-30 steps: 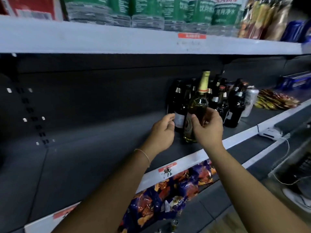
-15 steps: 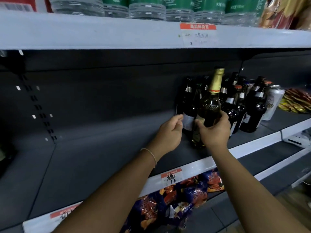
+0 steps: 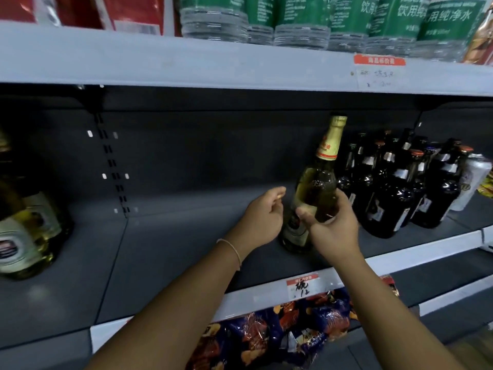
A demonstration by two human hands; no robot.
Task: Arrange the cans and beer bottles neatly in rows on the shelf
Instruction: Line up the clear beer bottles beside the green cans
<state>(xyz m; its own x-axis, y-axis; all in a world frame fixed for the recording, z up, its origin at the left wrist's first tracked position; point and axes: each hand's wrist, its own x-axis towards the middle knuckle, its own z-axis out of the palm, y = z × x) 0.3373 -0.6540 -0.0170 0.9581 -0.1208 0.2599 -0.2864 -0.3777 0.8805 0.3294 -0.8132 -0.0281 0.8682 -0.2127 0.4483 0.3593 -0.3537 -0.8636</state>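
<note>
A pale beer bottle with a gold foil neck (image 3: 317, 182) stands tilted on the dark shelf (image 3: 165, 252), just left of a cluster of several dark beer bottles (image 3: 394, 190). My right hand (image 3: 333, 228) grips its body from the front right. My left hand (image 3: 264, 214) hovers at the bottle's left side with its fingers loosely curled and holds nothing. A white can (image 3: 472, 180) stands at the right end of the dark cluster. More pale bottles with white labels (image 3: 24, 228) stand blurred at the far left of the same shelf.
A wide bare stretch of shelf lies between the left bottles and my hands. The upper shelf (image 3: 186, 60) carries green-labelled water bottles (image 3: 293, 20) close overhead. Snack bags (image 3: 280, 332) fill the shelf below, under a price tag (image 3: 302, 285).
The gold-necked bottle has moved left, out of the dark cluster, in my right hand. My left hand has left the dark bottle it touched. The view has swung left.
</note>
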